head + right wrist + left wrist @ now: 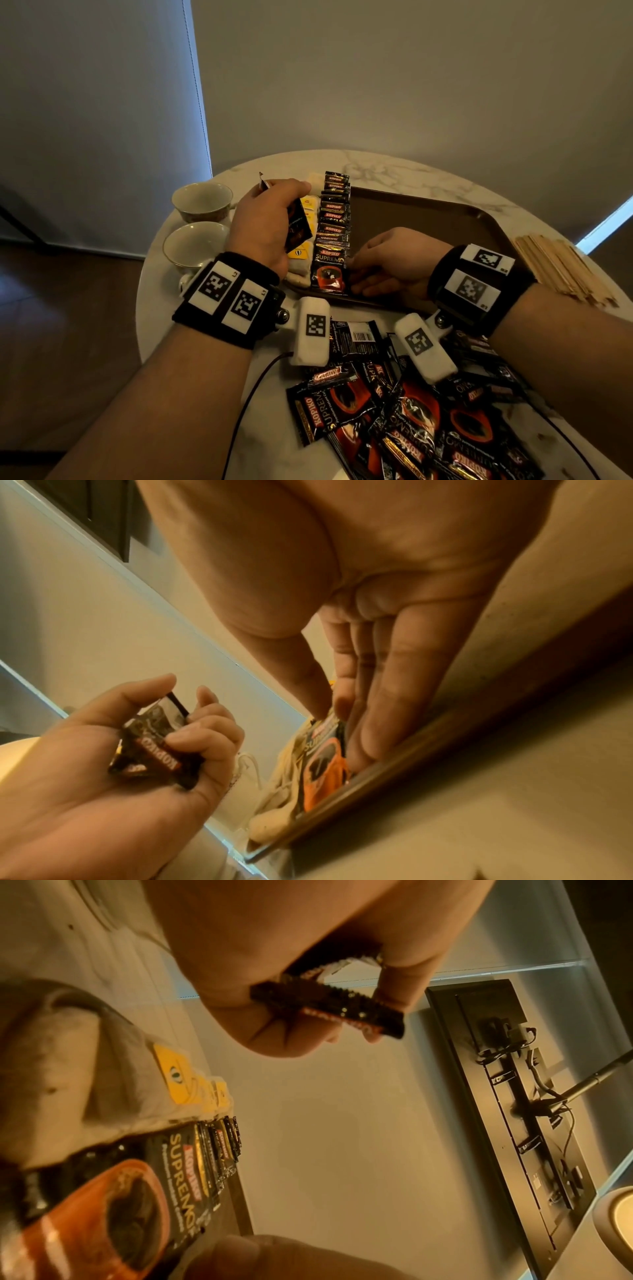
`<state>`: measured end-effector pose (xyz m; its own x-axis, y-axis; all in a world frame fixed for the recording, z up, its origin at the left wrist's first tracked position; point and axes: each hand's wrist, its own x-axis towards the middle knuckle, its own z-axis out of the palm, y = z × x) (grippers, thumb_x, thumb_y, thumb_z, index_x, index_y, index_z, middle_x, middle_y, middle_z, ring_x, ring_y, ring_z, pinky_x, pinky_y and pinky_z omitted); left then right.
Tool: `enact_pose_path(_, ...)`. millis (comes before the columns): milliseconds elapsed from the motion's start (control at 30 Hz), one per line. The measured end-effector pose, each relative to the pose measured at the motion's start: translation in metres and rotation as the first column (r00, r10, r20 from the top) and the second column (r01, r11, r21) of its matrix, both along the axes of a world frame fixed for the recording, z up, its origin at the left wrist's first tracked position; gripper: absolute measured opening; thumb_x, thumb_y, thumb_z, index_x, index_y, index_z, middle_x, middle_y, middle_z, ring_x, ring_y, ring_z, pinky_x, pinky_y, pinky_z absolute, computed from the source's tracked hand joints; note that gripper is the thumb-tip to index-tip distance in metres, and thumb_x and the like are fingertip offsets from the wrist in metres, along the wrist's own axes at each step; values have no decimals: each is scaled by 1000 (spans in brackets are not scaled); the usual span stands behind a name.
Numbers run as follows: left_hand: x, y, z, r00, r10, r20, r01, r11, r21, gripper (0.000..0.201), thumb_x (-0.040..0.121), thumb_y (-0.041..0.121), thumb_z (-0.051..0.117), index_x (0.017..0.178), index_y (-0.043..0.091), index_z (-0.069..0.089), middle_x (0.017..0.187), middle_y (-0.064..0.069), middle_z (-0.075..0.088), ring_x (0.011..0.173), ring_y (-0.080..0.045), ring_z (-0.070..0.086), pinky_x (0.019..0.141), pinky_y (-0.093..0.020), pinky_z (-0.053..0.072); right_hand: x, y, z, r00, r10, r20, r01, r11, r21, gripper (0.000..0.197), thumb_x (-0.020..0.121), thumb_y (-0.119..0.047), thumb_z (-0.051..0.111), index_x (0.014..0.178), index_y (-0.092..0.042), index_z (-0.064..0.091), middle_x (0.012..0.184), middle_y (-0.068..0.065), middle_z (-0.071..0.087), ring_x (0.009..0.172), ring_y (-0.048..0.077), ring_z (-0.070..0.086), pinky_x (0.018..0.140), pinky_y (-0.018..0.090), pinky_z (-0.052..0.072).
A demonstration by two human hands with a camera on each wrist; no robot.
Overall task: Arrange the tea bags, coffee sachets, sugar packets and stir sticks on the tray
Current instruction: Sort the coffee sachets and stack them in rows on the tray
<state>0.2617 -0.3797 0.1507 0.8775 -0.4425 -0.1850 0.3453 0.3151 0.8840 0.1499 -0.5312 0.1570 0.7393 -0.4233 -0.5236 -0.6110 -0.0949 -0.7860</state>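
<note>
A brown tray [428, 219] lies on a round marble table. Along its left part runs an overlapping row of black coffee sachets [334, 212], with tea bags [301, 253] carrying yellow tags just left of them. My left hand [284, 209] hovers over the tea bags and grips a small bunch of coffee sachets [298, 222], which also show in the wrist views [329, 1007] [154, 748]. My right hand [370, 270] lies low over the tray's near edge, its straight fingers [377, 696] touching the right side of the front sachet [330, 270].
A loose pile of coffee sachets [411, 418] covers the table in front of the tray. Wooden stir sticks [561, 270] are heaped at the right of the tray. Two empty cups [202, 202] [193, 245] stand at the left. The tray's right part is bare.
</note>
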Motion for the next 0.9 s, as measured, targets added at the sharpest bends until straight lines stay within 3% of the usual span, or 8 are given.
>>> enact_pose_path(200, -1, 1, 0, 1000, 2, -19, -2, 1000, 1, 19, 82, 25, 79, 96, 17, 69, 89, -8, 72, 99, -36, 74, 93, -63, 57, -3, 0, 0, 999, -45, 15, 45, 999, -23, 11, 95, -10, 68, 104, -3, 70, 81, 14, 78, 73, 25, 77, 67, 34, 64)
enact_pose_path(367, -2, 1, 1, 1000, 7, -18, -7, 1000, 9, 24, 80, 26, 79, 100, 17, 70, 97, -10, 73, 103, -37, 74, 93, -63, 57, -6, 3, 1, 998, -59, 12, 59, 998, 33, 13, 96, -8, 66, 108, -2, 69, 85, 17, 78, 83, 32, 77, 72, 36, 64)
enact_pose_path(533, -3, 1, 1, 1000, 13, -27, -13, 1000, -1, 21, 80, 25, 80, 96, 17, 69, 91, -8, 70, 107, -39, 72, 94, -63, 57, -4, 3, 0, 996, -80, 27, 80, 996, 25, 18, 96, -8, 65, 111, 1, 67, 92, 20, 77, 83, 34, 77, 73, 38, 64)
enact_pose_path(600, -3, 2, 2, 999, 17, -28, -17, 1000, 7, 21, 81, 26, 79, 97, 17, 69, 90, -7, 69, 108, -38, 72, 94, -62, 57, -3, 1, 0, 993, -110, 41, 109, 994, 20, 18, 96, -9, 65, 110, 2, 67, 86, 18, 77, 84, 34, 77, 76, 39, 64)
enact_pose_path(800, -5, 2, 4, 999, 22, -33, -21, 999, 36, 19, 84, 26, 78, 98, 17, 68, 89, -5, 69, 101, -33, 72, 94, -59, 58, -2, 0, -1, 991, -125, 35, 124, 991, 50, 21, 95, -9, 66, 112, 2, 66, 97, 20, 76, 83, 32, 78, 72, 38, 64)
enact_pose_path(900, -5, 2, 5, 999, 20, -34, -19, 999, 39, 15, 87, 24, 76, 96, 17, 68, 73, 1, 70, 88, -26, 71, 93, -55, 60, 0, -3, 1, 986, -153, 66, 151, 988, 36, 15, 96, -9, 64, 109, -2, 67, 95, 18, 77, 84, 30, 77, 72, 38, 63)
